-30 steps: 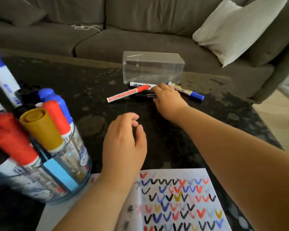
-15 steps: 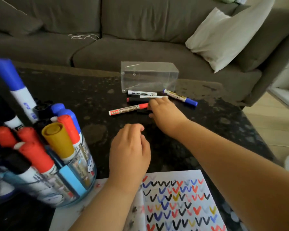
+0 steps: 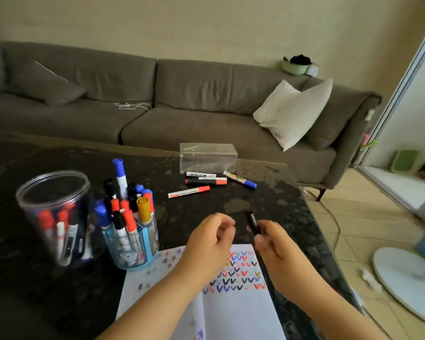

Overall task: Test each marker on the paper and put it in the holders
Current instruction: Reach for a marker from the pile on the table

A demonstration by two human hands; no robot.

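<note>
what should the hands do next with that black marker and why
Probably pull its cap off. The right hand grips the black marker above the paper, and the left hand hangs close beside its top end with fingers curled, holding nothing. The marker looks capped, though blur makes that uncertain, so it cannot yet draw a test mark.

The table (image 3: pixel 59 303) looks like dark polished stone, glossy and mottled with pale flecks. On it stand a clear plastic jar (image 3: pixel 53 204) and a smaller tinted clear plastic holder (image 3: pixel 133 249), both smooth and shiny; farther back lies a transparent plastic box (image 3: pixel 207 158). The markers (image 3: pixel 196 185) have smooth plastic barrels and caps. The paper (image 3: pixel 233 312) is matt white, inked with coloured ticks. The sofa (image 3: pixel 182 123) is matt grey-brown woven cloth, and its cushion (image 3: pixel 292 114) soft off-white fabric. The floor (image 3: pixel 349 231) has pale, smooth tiles.
</note>
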